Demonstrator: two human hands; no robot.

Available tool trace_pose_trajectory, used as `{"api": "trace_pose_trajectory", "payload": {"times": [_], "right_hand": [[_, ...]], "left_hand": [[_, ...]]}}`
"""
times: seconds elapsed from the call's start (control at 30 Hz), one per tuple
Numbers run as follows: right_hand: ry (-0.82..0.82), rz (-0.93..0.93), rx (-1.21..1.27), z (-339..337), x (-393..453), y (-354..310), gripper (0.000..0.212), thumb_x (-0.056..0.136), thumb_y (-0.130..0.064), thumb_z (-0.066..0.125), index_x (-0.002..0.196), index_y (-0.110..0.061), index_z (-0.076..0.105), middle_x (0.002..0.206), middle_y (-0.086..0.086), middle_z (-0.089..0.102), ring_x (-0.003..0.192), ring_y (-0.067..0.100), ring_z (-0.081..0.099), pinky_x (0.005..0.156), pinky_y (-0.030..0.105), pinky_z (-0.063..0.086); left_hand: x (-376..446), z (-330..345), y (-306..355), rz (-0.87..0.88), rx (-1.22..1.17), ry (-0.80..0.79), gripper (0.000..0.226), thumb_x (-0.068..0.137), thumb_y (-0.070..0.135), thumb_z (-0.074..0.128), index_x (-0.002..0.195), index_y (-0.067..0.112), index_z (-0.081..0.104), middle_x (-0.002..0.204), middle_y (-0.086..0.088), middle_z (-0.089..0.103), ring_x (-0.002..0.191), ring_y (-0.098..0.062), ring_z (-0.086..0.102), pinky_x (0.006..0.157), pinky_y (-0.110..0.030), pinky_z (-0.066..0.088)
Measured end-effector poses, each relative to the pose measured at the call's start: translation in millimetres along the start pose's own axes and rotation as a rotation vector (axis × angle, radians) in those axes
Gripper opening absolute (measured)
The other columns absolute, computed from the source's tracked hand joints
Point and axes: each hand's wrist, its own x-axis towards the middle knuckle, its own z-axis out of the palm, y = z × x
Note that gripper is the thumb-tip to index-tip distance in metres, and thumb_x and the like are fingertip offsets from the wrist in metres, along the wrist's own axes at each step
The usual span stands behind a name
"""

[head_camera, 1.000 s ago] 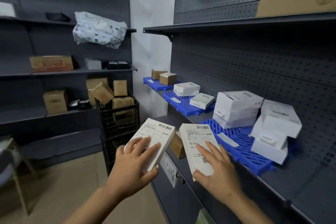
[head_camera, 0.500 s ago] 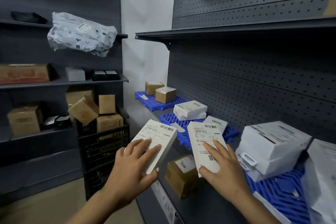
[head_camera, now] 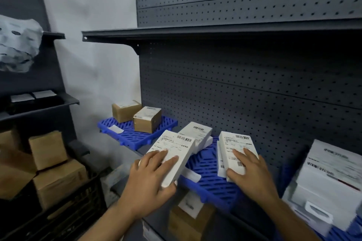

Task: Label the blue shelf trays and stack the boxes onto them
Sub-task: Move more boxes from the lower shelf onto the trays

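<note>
A white box (head_camera: 172, 159) is gripped by the left hand (head_camera: 150, 180), another (head_camera: 236, 152) by the right hand (head_camera: 248, 172); each should be lowered flat and square onto the blue tray (head_camera: 207, 178)

Stockroom, dark metal pegboard shelving (head_camera: 244, 88), barcode-labelled parcels (head_camera: 197, 135), cardboard boxes (head_camera: 147, 121), blue shelf trays (head_camera: 135, 135)

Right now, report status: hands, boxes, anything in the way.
Left hand grips white box above the shelf edge. Right hand sets second white box on the middle blue tray. A white stack sits at the back; paper label lies in front.
</note>
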Motion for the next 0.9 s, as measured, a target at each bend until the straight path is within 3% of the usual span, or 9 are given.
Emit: {"api": "trace_pose_trajectory", "payload": {"times": [0.07, 0.23, 0.37, 0.67, 0.77, 0.9], "right_hand": [[-0.005, 0.034, -0.035, 7.0, 15.9, -4.0, 0.068, 0.082, -0.057, 0.056, 0.143, -0.042, 0.029, 0.157, -0.007, 0.017, 0.143, 0.026, 0.008, 0.111, 0.043, 0.023], [-0.042, 0.102, -0.08, 17.6, 54.1, -6.2, 0.073, 0.081, -0.06, 0.053, 0.145, -0.037, 0.029, 0.157, -0.003, 0.017, 0.142, 0.033, 0.008, 0.112, 0.047, 0.024], [-0.102, 0.144, -0.113, 28.4, 65.1, 1.4, 0.072, 0.083, -0.063, 0.048, 0.146, -0.037, 0.026, 0.158, -0.004, 0.015, 0.141, 0.033, 0.008, 0.114, 0.043, 0.022], [-0.155, 0.153, -0.186, 35.6, 68.0, 6.8, 0.071, 0.085, -0.068, 0.037, 0.147, -0.043, 0.016, 0.159, -0.009, 0.003, 0.144, 0.035, -0.008, 0.114, 0.047, 0.012], [-0.165, 0.158, -0.195, 35.9, 69.1, 8.0, 0.072, 0.084, -0.07, 0.036, 0.147, -0.044, 0.015, 0.159, -0.011, 0.002, 0.143, 0.035, -0.011, 0.114, 0.048, 0.01], [-0.158, 0.152, -0.227, 36.5, 66.7, 6.7, 0.071, 0.084, -0.071, 0.033, 0.147, -0.044, 0.013, 0.159, -0.01, 0.0, 0.143, 0.035, -0.013, 0.115, 0.047, 0.007]], "left_hand": [[14.4, 9.4, -8.0, 0.023, -0.042, 0.0, 0.062, 0.079, 0.059, 0.045, 0.138, 0.042, 0.039, 0.141, 0.005, 0.048, 0.125, -0.016, 0.034, 0.083, -0.046, 0.046], [49.0, 29.4, -17.1, 0.051, -0.105, -0.029, 0.062, 0.081, 0.061, 0.04, 0.141, 0.043, 0.034, 0.148, 0.008, 0.038, 0.133, -0.017, 0.031, 0.096, -0.051, 0.039], [78.6, 40.1, -17.7, 0.103, -0.1, -0.008, 0.06, 0.08, 0.058, 0.045, 0.137, 0.04, 0.042, 0.141, 0.006, 0.047, 0.126, -0.016, 0.035, 0.085, -0.047, 0.043], [143.6, 73.8, -8.9, 0.128, -0.133, -0.024, 0.061, 0.08, 0.059, 0.043, 0.137, 0.037, 0.044, 0.143, 0.006, 0.044, 0.128, -0.016, 0.033, 0.087, -0.046, 0.039], [158.8, 82.6, -4.5, 0.127, -0.136, -0.081, 0.066, 0.078, 0.064, 0.035, 0.139, 0.037, 0.043, 0.145, 0.005, 0.042, 0.132, -0.02, 0.035, 0.09, -0.049, 0.038], [168.5, 85.1, -3.7, 0.089, -0.084, -0.303, 0.086, 0.066, 0.073, 0.016, 0.145, 0.042, 0.027, 0.154, 0.011, 0.024, 0.14, -0.016, 0.017, 0.103, -0.047, 0.027]]}}
